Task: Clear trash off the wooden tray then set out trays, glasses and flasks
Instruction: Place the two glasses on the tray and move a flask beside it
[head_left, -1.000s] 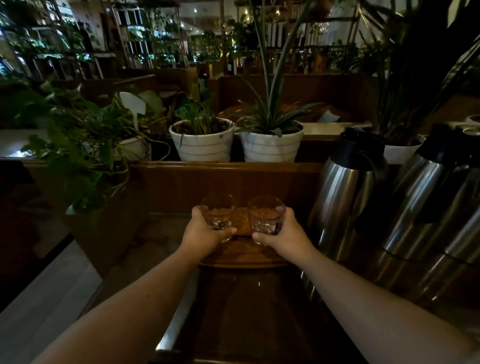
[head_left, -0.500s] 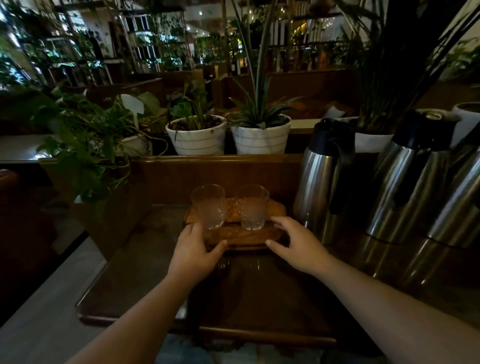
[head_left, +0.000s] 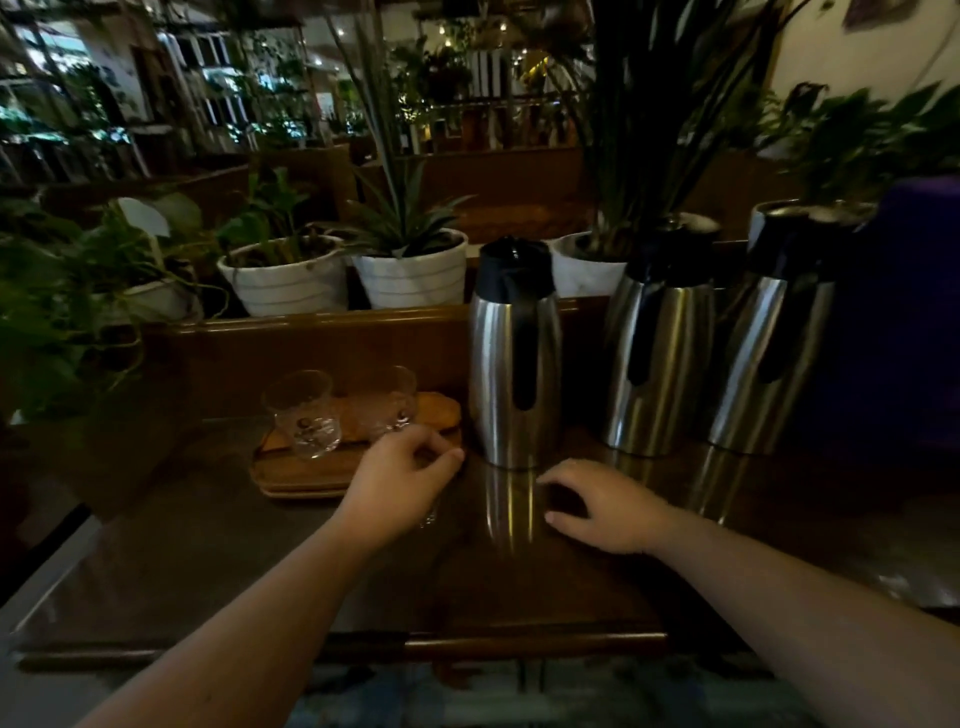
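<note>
A small wooden tray (head_left: 296, 475) lies on the dark table (head_left: 218, 551) at centre left. Two clear glasses stand on it side by side, the left glass (head_left: 306, 413) nearer me and the right glass (head_left: 387, 397) behind my fingers. My left hand (head_left: 400, 483) hovers at the tray's right end with fingers loosely curled, holding nothing. My right hand (head_left: 602, 506) rests open above the tabletop, just in front of the nearest steel flask (head_left: 514, 353). Two more steel flasks (head_left: 660, 343) (head_left: 769, 338) stand in a row to the right.
A wooden ledge (head_left: 322, 319) behind the table carries white striped plant pots (head_left: 285, 280) (head_left: 415, 273). Leafy plants (head_left: 67, 291) crowd the left side. A dark purple object (head_left: 909, 312) stands at the far right. The table's front edge (head_left: 467, 644) runs close to me.
Both hands have let go of the glasses and the tray and shifted right. The right hand now sits before the nearest flask. My view has swung right, showing all three flasks.
</note>
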